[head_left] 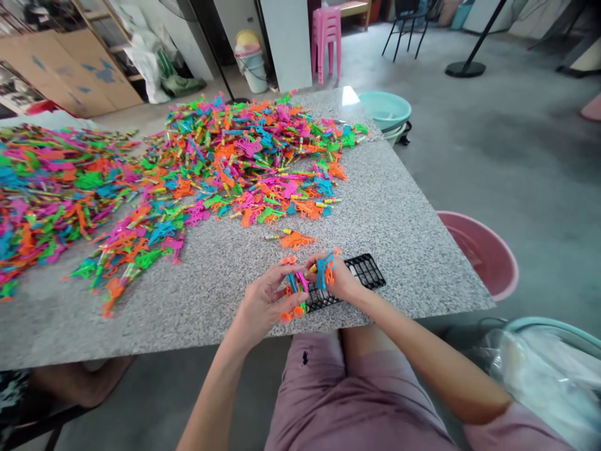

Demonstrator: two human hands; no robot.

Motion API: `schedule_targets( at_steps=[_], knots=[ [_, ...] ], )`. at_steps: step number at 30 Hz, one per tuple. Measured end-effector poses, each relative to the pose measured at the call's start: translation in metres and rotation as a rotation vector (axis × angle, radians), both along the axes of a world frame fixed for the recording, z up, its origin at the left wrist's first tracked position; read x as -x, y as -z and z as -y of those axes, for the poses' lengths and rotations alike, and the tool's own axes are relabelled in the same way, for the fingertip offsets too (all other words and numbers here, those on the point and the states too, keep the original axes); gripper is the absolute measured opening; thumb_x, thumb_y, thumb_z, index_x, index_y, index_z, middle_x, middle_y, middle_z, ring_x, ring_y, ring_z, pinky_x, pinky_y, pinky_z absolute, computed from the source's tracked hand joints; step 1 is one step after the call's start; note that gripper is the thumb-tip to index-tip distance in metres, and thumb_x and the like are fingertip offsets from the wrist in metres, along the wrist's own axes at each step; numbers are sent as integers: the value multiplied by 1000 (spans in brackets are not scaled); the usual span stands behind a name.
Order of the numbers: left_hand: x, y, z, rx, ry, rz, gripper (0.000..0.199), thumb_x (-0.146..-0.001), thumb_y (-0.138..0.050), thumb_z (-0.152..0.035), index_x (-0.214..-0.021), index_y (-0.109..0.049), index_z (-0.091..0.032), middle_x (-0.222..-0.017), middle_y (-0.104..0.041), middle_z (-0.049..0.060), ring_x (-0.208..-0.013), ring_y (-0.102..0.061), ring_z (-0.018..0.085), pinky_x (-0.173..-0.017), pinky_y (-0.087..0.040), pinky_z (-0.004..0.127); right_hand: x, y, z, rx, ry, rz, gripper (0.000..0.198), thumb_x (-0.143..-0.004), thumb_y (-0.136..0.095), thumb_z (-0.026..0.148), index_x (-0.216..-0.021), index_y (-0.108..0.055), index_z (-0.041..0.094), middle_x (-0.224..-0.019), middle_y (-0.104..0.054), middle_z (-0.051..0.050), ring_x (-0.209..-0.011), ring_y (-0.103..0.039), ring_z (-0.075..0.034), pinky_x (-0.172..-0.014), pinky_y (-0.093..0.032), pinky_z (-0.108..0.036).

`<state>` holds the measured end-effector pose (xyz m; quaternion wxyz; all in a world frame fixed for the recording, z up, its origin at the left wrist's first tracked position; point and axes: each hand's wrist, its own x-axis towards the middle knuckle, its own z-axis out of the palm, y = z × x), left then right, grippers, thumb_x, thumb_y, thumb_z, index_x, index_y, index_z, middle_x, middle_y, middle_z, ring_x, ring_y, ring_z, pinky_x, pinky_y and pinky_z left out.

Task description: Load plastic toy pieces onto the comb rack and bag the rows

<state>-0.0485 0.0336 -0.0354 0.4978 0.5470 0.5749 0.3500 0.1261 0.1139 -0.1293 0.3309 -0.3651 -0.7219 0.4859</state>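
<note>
Over the front edge of the speckled stone table, my left hand is closed around several coloured plastic pieces with orange round ends. They look like slim sticks or darts, but the fingers partly hide them. Close beside it, my right hand grips blue and orange toy guns. Its fingertips reach toward the pieces in my left hand. Beneath both hands lies a black plastic grid tray, partly covered by them. An orange toy gun with a yellow-tipped stick beside it rests just beyond my hands.
Large heaps of bright toy guns spread over the table's far and left parts. A pink basin and a teal basin stand off the right edge. At lower left, another person's arm shows below the tabletop.
</note>
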Motion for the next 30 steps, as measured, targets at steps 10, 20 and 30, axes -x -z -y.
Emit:
schedule_targets(
  at_steps=[10, 20, 30],
  knots=[
    [2, 5, 2, 19, -30, 19, 45, -76, -77, -38, -118, -68, -27, -142, -51, 6, -128, -50, 27, -92, -54, 33, -24, -17, 34, 40, -30, 74, 9, -78, -68, 24, -86, -66, 19, -78, -67, -1, -71, -62, -17, -69, -48, -27],
    [-1, 0, 2, -3, -44, 14, 40, -75, -78, -36, -113, -70, -26, -136, -54, 6, -117, -58, 23, -90, -55, 32, -29, -33, 62, -75, 91, 124, 3, -78, -62, 22, -76, -60, 20, -77, -62, -3, -66, -56, -15, -60, -43, -26],
    [-1, 5, 1, -33, -28, 24, 41, -75, -77, -37, -113, -69, -26, -137, -55, 6, -121, -56, 24, -85, -56, 29, -17, -6, 83, 276, 205, 80, 11, -81, -62, 27, -90, -59, 22, -78, -68, -2, -67, -65, -19, -62, -52, -29]
  ],
)
